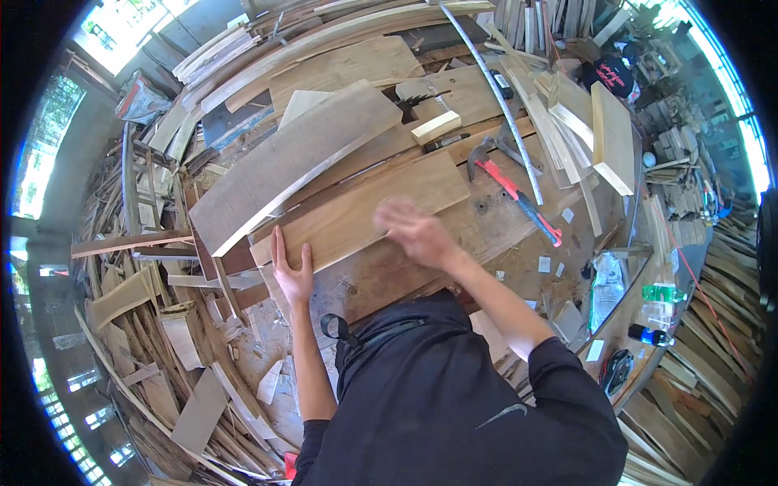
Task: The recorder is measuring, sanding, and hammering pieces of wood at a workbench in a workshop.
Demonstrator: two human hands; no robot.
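A smooth light-brown board (340, 220) lies slantwise on the workbench in front of me. My left hand (292, 271) rests against its near left end, fingers stretched and spread, with the tips on the wood. Over the board's near edge, right of the middle, my right hand (420, 233) is smeared by motion. Whether it touches the board or holds anything cannot be made out. Just behind lies a wider grey-brown board (300, 158). A claw hammer (510, 190) with a red and black handle lies to the right of the board.
A small pale wood block (436, 128) sits behind the board. A long thin metal strip (496, 93) crosses the bench near the hammer. Planks (612, 138) stand at the right. Scrap wood (130, 340) fills the left side, and a clear plastic bag (606, 287) lies at the right.
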